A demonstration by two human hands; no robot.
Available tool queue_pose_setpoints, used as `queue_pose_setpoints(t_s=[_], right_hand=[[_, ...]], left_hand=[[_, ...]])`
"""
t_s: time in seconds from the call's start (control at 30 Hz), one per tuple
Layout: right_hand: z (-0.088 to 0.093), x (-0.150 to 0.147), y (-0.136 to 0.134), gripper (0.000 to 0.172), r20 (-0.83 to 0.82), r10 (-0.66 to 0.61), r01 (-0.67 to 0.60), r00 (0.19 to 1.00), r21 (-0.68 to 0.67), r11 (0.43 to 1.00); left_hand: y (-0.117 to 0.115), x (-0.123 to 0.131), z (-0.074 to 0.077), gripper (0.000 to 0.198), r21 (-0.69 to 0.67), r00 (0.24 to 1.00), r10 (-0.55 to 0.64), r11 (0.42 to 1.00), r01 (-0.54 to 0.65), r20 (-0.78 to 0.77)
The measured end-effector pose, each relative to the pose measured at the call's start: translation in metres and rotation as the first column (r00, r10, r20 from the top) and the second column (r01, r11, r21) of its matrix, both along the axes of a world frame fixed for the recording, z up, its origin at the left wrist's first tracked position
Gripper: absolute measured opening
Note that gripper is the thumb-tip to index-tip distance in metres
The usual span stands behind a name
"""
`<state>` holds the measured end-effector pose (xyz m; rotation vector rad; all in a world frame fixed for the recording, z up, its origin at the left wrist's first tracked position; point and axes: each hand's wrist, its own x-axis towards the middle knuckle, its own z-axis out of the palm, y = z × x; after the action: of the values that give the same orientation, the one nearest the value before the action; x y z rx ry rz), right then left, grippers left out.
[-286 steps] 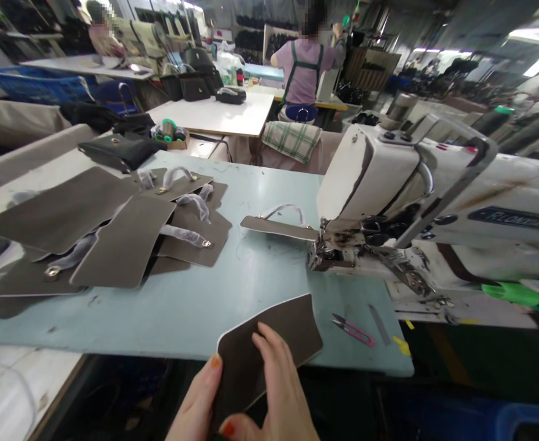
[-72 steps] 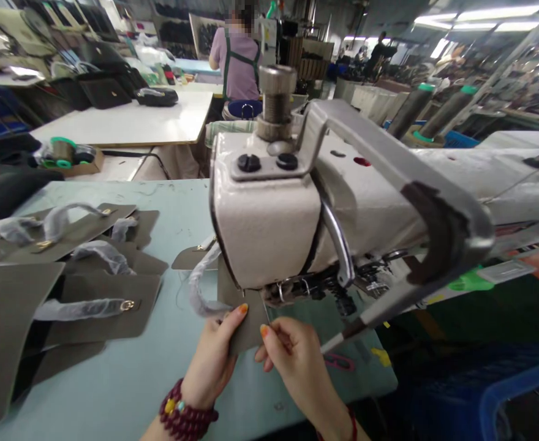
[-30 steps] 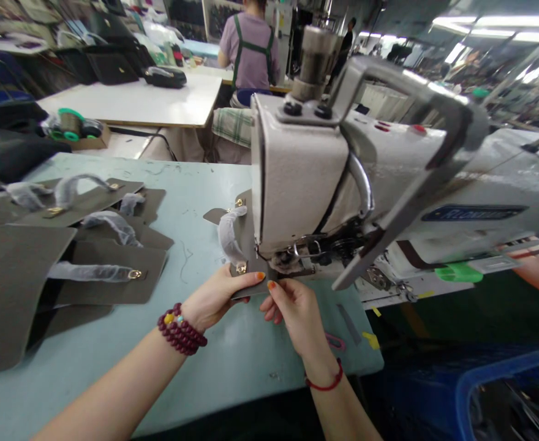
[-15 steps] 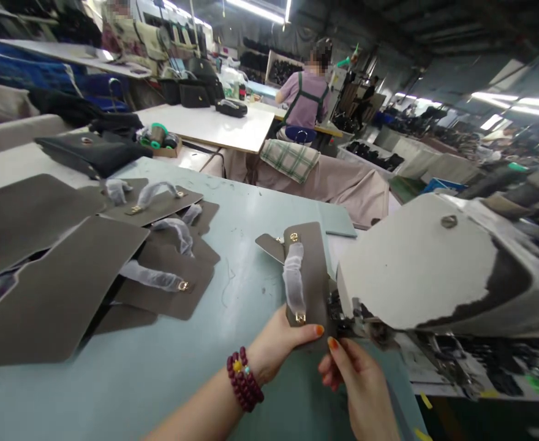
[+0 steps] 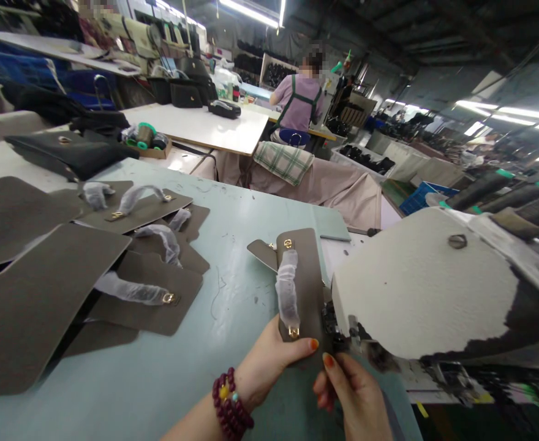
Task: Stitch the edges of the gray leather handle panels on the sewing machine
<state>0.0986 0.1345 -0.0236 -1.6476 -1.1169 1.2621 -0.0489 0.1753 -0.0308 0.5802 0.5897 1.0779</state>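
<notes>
Brown panel (image 5: 309, 288), lower centre of frame, looks light, stiffish; grab edges, not the wrapped handle (image 5: 286, 291). Your left hand (image 5: 269, 355) clamps its near end, right hand (image 5: 352, 386) pinches the corner.

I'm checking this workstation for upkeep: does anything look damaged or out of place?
The sewing machine looks worn: its pale coating ends raggedly at a dark patch. A loose thread lies on the table. The panel in the left hand shows no obvious damage.
</notes>
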Motion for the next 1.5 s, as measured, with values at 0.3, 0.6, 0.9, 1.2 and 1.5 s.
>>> queue_pose_setpoints(t_s=[0.3,0.6,0.9,1.2,1.5], right_hand=[[-0.002,0.001,-0.001,0.049,-0.113,0.052,-0.047,0.992,0.046,0.998],[-0.003,0.001,0.002,0.045,-0.165,0.113,-0.097,0.98,0.102,0.99],[-0.005,-0.004,0.002,0.045,-0.185,0.091,-0.065,0.978,0.143,0.988],[-0.015,-0.002,-0.002,0.043,-0.322,0.121,-0.09,0.939,0.11,0.99],[-0.01,-0.006,-0.001,0.043,-0.365,0.072,-0.049,0.928,0.073,0.996]], left_hand=[[-0.002,-0.001,0.011,0.039,0.132,0.971,0.089,0.989,-0.06,-0.222],[-0.008,0.0,0.0,0.055,0.116,0.851,0.264,0.965,-0.237,-0.453],[-0.004,-0.01,0.001,0.029,-0.078,0.906,-0.142,0.99,0.121,-0.399],[0.003,-0.018,0.006,0.02,-0.167,0.873,-0.228,0.971,0.171,-0.432],[0.004,-0.016,0.008,0.017,-0.126,0.872,-0.206,0.978,0.167,-0.444]])
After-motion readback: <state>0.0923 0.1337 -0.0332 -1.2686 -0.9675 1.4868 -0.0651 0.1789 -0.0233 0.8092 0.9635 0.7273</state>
